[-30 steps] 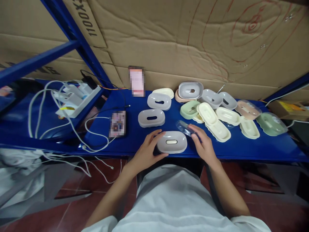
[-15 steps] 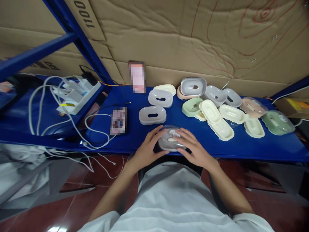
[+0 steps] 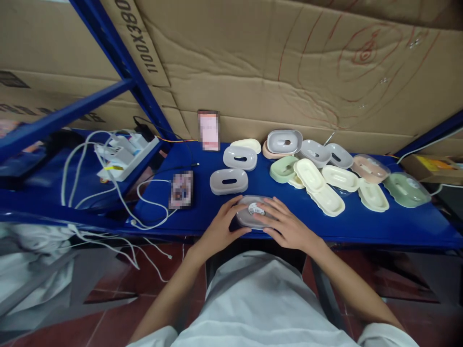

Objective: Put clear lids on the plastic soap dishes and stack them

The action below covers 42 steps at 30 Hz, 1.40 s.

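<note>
Right at the front edge of the blue counter (image 3: 361, 226) sits a grey soap box (image 3: 253, 218) with a clear lid on top. The left hand (image 3: 219, 226) cups its left end, thumb at the near side and fingers curled over the top. The right hand (image 3: 287, 227) lies flat on the lid, fingers spread wide and pressing down.

Just behind the box are two more grey boxes (image 3: 229, 180) with a slot in each top. To the right lies a bunch of other box parts: cream trays (image 3: 318, 185), a green base (image 3: 284, 168), a pink box (image 3: 371, 166) and a green box (image 3: 407, 189) under clear lids, all close together, some touching.

Left of the boxes a phone (image 3: 181, 189) lies flat, and another phone (image 3: 209, 130) leans against the wall. White cables (image 3: 119, 193) loop across the counter to a white power strip (image 3: 125, 152). Some cables hang over the front edge.

Brown cardboard (image 3: 253, 67) with red pen lines covers the wall behind. Blue metal bars (image 3: 108, 53) cross on the left. Down below, the floor (image 3: 108, 318) is red tile.
</note>
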Each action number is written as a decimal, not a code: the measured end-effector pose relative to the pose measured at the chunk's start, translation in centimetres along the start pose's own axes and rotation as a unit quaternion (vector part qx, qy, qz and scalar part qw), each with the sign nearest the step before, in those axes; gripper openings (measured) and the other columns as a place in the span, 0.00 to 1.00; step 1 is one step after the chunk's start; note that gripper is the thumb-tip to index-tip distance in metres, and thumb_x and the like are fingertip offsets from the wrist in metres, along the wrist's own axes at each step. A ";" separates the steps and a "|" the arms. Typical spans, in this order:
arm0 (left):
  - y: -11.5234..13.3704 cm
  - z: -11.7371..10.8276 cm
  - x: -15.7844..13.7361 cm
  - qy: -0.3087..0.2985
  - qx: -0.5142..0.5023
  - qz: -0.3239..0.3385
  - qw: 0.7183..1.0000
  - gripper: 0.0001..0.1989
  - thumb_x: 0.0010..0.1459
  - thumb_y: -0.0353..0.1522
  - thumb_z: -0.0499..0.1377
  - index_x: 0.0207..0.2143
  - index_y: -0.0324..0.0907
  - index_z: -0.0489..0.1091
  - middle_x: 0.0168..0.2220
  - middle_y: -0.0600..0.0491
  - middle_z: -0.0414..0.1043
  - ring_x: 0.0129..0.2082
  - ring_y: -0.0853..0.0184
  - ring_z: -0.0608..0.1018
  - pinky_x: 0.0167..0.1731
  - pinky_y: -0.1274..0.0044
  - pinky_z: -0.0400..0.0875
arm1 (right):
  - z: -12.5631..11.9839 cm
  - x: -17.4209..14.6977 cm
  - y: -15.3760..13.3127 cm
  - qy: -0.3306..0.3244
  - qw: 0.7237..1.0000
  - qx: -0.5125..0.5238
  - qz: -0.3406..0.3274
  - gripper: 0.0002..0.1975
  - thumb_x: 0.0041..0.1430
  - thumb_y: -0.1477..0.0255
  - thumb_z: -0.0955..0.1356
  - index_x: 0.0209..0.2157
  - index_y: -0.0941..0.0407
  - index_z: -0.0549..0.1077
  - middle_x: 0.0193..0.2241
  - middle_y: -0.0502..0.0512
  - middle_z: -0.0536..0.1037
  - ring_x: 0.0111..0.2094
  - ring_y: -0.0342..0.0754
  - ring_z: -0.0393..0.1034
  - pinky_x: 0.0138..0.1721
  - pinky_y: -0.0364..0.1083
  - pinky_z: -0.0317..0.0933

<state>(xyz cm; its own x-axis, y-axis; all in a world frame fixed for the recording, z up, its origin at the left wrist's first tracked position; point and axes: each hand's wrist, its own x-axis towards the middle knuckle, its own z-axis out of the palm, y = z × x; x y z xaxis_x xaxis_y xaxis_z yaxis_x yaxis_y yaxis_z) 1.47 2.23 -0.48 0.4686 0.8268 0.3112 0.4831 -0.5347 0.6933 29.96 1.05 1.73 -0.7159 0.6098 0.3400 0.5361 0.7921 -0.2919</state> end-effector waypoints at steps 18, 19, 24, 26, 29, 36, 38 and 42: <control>0.5 -2.8 -5.5 0.181 0.184 -0.054 0.965 0.24 0.65 0.39 0.67 0.60 0.46 0.65 0.66 0.40 0.62 0.66 0.47 0.71 0.62 0.51 0.74 | 0.8 9.6 5.2 -0.029 0.989 -0.145 0.018 0.21 0.72 0.64 0.70 0.61 0.57 0.76 0.54 0.66 0.79 0.59 0.61 0.70 0.68 0.65 0.57; 0.3 -2.7 -5.1 0.185 0.191 -0.052 0.963 0.24 0.65 0.39 0.67 0.60 0.46 0.65 0.66 0.39 0.62 0.66 0.47 0.71 0.62 0.51 0.74 | 0.5 8.3 5.0 -0.021 0.988 -0.150 0.036 0.20 0.72 0.63 0.70 0.59 0.58 0.77 0.52 0.66 0.79 0.57 0.61 0.71 0.65 0.64 0.60; -1.8 -2.1 -0.6 0.215 0.220 -0.040 0.951 0.26 0.67 0.40 0.65 0.63 0.44 0.65 0.67 0.36 0.62 0.68 0.44 0.70 0.61 0.53 0.74 | -1.2 0.1 3.6 0.030 0.986 -0.120 0.112 0.21 0.73 0.64 0.68 0.62 0.54 0.75 0.54 0.66 0.78 0.57 0.62 0.71 0.59 0.63 0.67; -2.2 -2.0 1.6 0.230 0.228 -0.030 0.946 0.29 0.68 0.39 0.64 0.66 0.42 0.63 0.69 0.34 0.60 0.70 0.42 0.67 0.64 0.50 0.71 | -1.8 -1.7 3.0 0.033 0.990 -0.085 0.109 0.23 0.74 0.64 0.67 0.66 0.50 0.71 0.60 0.64 0.76 0.62 0.61 0.70 0.62 0.63 0.67; -1.4 -1.5 3.6 0.246 0.237 0.004 0.940 0.30 0.70 0.36 0.60 0.71 0.42 0.58 0.74 0.33 0.53 0.75 0.40 0.58 0.69 0.44 0.61 | -2.7 -2.2 3.1 0.051 0.991 -0.054 0.108 0.27 0.76 0.63 0.64 0.72 0.47 0.63 0.69 0.62 0.68 0.70 0.58 0.62 0.68 0.61 0.63; 0.6 0.0 0.8 -0.006 0.186 0.096 0.978 0.17 0.73 0.38 0.59 0.62 0.49 0.70 0.70 0.44 0.65 0.68 0.50 0.71 0.64 0.54 0.73 | -4.5 -4.1 9.1 0.195 0.900 -0.239 0.308 0.24 0.75 0.59 0.63 0.65 0.54 0.72 0.65 0.67 0.73 0.68 0.68 0.64 0.66 0.69 0.56; 0.2 0.0 -0.1 0.010 0.174 0.078 0.982 0.13 0.72 0.37 0.60 0.57 0.48 0.72 0.69 0.44 0.66 0.66 0.51 0.73 0.63 0.56 0.74 | -4.5 -5.0 10.2 0.170 0.895 -0.249 0.330 0.21 0.75 0.60 0.63 0.60 0.55 0.76 0.61 0.65 0.77 0.62 0.66 0.70 0.62 0.65 0.61; -0.6 -0.4 -0.9 0.067 0.146 0.052 0.986 0.11 0.70 0.35 0.63 0.53 0.46 0.72 0.67 0.42 0.65 0.67 0.52 0.71 0.64 0.57 0.73 | -4.3 -5.0 9.6 0.182 0.892 -0.252 0.327 0.18 0.75 0.64 0.62 0.54 0.56 0.79 0.57 0.64 0.80 0.56 0.63 0.74 0.56 0.60 0.64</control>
<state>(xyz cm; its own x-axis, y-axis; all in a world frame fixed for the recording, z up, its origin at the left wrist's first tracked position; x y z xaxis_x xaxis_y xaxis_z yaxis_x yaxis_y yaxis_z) 0.52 1.89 -0.90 0.4342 0.7703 0.4671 0.6397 -0.6287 0.4422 40.60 5.71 1.13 -0.0322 0.8418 0.5388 0.9848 0.1188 -0.1268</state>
